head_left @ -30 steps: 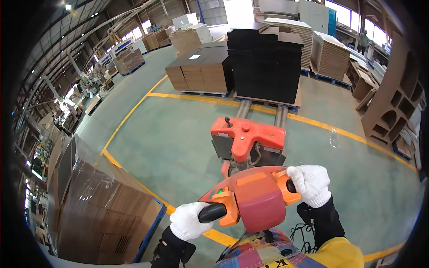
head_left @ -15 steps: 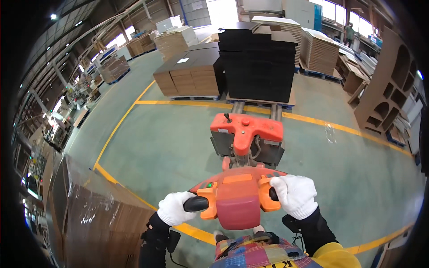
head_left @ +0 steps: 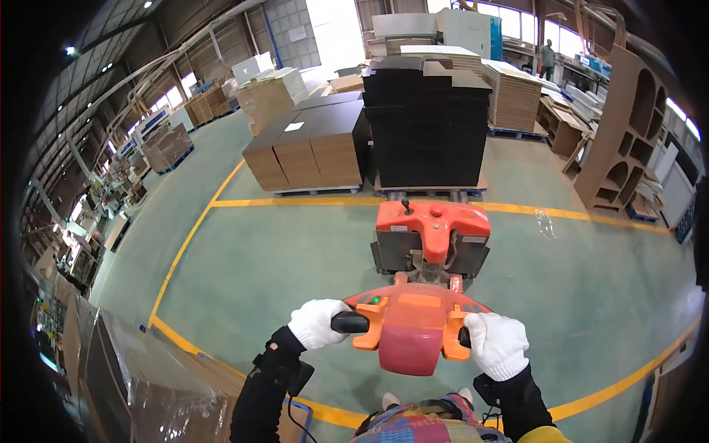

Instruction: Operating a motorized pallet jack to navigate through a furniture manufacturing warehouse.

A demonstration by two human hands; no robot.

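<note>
Both hands wear white gloves and hold the tiller handle [head_left: 410, 332] of a red electric pallet truck [head_left: 434, 221] in front of me. My left hand [head_left: 319, 323] is closed round the left black grip. My right hand [head_left: 496, 345] wraps the opposite grip, with most of that grip hidden under the glove. Orange levers sit beside both hands, and a small green light glows near the left one. Past the truck's body, a pallet [head_left: 473, 184] carries a tall stack of black boards [head_left: 430, 129]. The forks run toward this pallet; their far ends are hidden.
Brown stacked boxes [head_left: 303, 159] stand left of the black stack. A film-wrapped pile [head_left: 166, 362] is close at lower left. Yellow lines [head_left: 295, 201] mark the green floor. A tall board with cut-outs [head_left: 628, 133] leans at right. A person [head_left: 547, 59] stands far right.
The truck's body appears nearer the black stack, with less fork showing. The truck and my left hand have shifted right in the picture, while the stacks sit lower. Both hands keep their grip.
</note>
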